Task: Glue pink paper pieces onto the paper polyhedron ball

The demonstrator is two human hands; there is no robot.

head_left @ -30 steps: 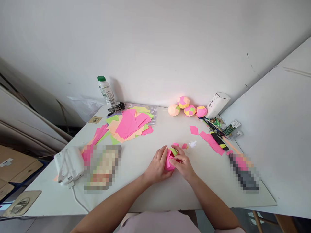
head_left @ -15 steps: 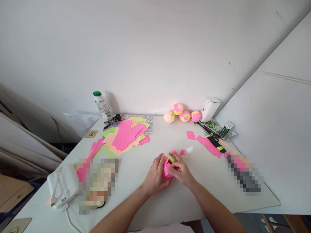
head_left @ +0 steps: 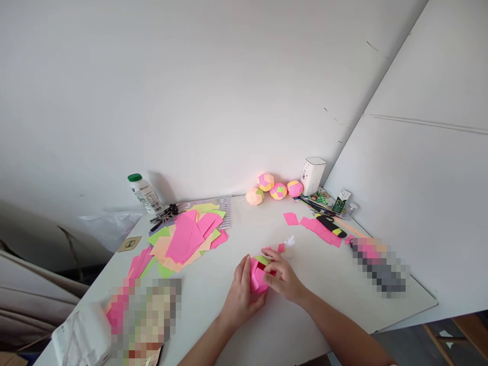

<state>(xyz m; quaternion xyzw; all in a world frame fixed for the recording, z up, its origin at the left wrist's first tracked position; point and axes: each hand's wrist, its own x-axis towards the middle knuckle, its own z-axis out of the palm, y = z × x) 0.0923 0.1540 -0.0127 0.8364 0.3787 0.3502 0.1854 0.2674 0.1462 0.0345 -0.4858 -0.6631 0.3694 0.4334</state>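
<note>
A partly built, faceted ball of folded pink paper (head_left: 257, 277), with one green panel at its top, is held near the middle of the smooth white bench (head_left: 335, 284). It is cupped from the side by the left hand (head_left: 240, 292), fingers laid almost straight against the creased faces, and pinched at its upper edge in the closed grip of the right hand (head_left: 285, 278). Four finished paper balls (head_left: 278, 191) are ranged by the wall. Flat coloured sheets (head_left: 186, 236) are heaped to the left.
</note>
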